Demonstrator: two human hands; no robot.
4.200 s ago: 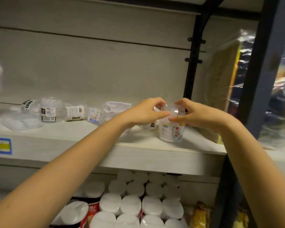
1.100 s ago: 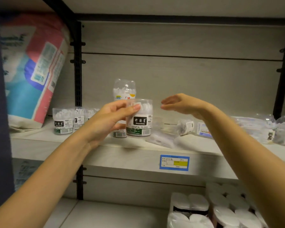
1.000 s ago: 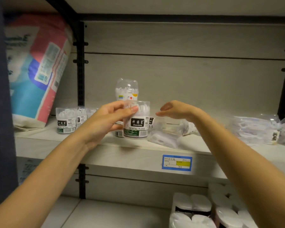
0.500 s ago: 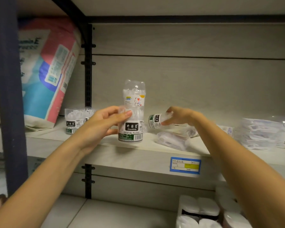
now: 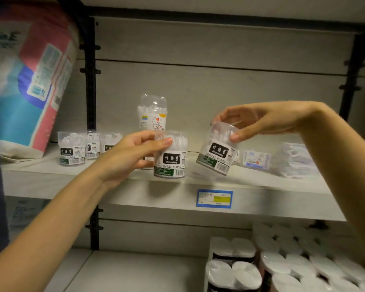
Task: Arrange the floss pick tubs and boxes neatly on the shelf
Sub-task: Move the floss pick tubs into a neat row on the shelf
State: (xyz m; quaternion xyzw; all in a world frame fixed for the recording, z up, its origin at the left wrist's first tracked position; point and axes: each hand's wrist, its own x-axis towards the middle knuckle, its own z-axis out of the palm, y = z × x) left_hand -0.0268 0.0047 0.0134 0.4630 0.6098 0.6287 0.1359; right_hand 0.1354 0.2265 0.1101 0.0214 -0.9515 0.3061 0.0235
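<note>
Fingers (image 5: 160, 142) of our left hand (image 5: 131, 157) curl round the upper wall of an upright tub (image 5: 170, 161) of floss picks, thumb across its front. It stands at the near edge of the shelf (image 5: 156, 199); we cannot tell whether its base is fully down. Our right hand (image 5: 268, 121) pinches a second, tilted tub (image 5: 217, 152) by its lid end, thumb in front and fingers behind. It hangs clear of the shelf, just right of the upright one, label towards us.

Far left on the shelf stands a row of matching tubs (image 5: 72, 150). A cartoon-printed tub (image 5: 152, 114) rises behind our left hand. To the right lie a flat box (image 5: 255, 160) and some clear packs (image 5: 295, 159).

We judge these tubs light, stiff and smooth-walled, so they should slide easily and may slip from a loose pinch. A lid-only hold looks risky, since the lid might come away. We would rather grip round the wall just under the lid. The tilted tub likely needs righting before it sits beside its neighbour, label forward.
</note>
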